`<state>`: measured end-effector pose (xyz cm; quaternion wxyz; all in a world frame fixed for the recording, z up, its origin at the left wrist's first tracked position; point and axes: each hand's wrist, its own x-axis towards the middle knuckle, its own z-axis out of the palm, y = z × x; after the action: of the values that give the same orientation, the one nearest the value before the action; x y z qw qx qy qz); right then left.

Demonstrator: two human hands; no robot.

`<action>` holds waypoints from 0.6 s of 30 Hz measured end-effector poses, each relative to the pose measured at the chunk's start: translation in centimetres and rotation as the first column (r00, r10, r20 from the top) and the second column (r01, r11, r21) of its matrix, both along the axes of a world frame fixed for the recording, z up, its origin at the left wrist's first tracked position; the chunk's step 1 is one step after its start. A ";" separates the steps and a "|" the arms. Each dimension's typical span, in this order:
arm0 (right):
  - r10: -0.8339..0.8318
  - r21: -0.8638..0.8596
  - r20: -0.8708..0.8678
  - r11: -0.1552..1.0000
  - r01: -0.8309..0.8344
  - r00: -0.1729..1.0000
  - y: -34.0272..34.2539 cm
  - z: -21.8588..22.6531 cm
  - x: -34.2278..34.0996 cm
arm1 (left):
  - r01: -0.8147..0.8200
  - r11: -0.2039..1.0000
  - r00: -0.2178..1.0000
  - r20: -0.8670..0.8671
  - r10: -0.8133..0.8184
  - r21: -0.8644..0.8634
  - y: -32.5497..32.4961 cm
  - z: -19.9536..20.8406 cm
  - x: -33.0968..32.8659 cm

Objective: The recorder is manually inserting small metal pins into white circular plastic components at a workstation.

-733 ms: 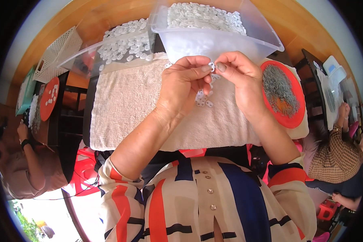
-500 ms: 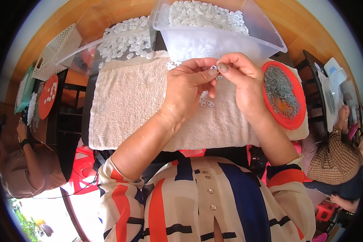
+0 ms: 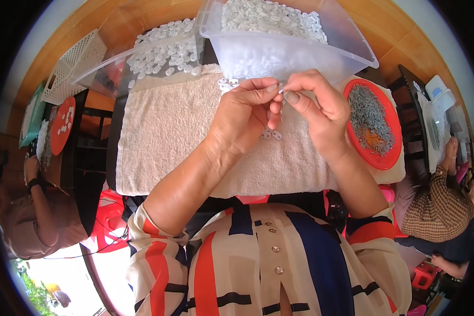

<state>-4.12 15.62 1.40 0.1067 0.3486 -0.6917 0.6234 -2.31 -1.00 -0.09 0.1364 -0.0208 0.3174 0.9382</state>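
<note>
Above the towel, my left hand (image 3: 240,109) pinches a small white plastic piece (image 3: 280,90) between thumb and fingers. My right hand (image 3: 321,108) meets it there, thumb and forefinger closed at the piece's end; whether they also hold a tiny part is too small to make out. Below my left fingers, several white oval pieces with two holes (image 3: 270,134) lie on the towel. More such white pieces (image 3: 227,84) rest beyond my left hand. To the right of my right hand, a red oval tray (image 3: 397,152) carries a heap of small thin grey metal parts (image 3: 371,118).
A beige towel (image 3: 158,142) covers the table. At the back stand a translucent bin (image 3: 300,52) of white pieces and a clear container (image 3: 163,55) of white ovals. Co-workers sit at the left (image 3: 47,210) and right (image 3: 437,203), beside other tables.
My right hand's fingers have shifted slightly and bent more, and the piece between the hands has turned to show a narrower edge. My left hand stays almost in place.
</note>
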 end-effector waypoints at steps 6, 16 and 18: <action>-0.039 0.026 0.001 0.999 0.039 0.999 0.0 -0.2 0.2 | -0.011 0.996 0.999 -0.039 0.007 -0.090 1.0 0.4 0.7; -0.067 -0.096 0.299 0.990 0.100 0.952 -0.1 -0.4 0.1 | -0.132 0.953 0.991 -0.039 0.126 -0.272 1.3 0.8 1.1; -0.053 -0.105 0.313 0.990 0.090 0.948 -0.1 -0.5 0.0 | -0.111 0.959 0.994 -0.016 0.111 -0.261 1.1 0.3 1.0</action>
<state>-4.07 15.49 0.94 0.0399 0.2143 -0.6742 0.7057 -1.34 0.07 0.23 0.0794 -0.0557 0.4366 0.8944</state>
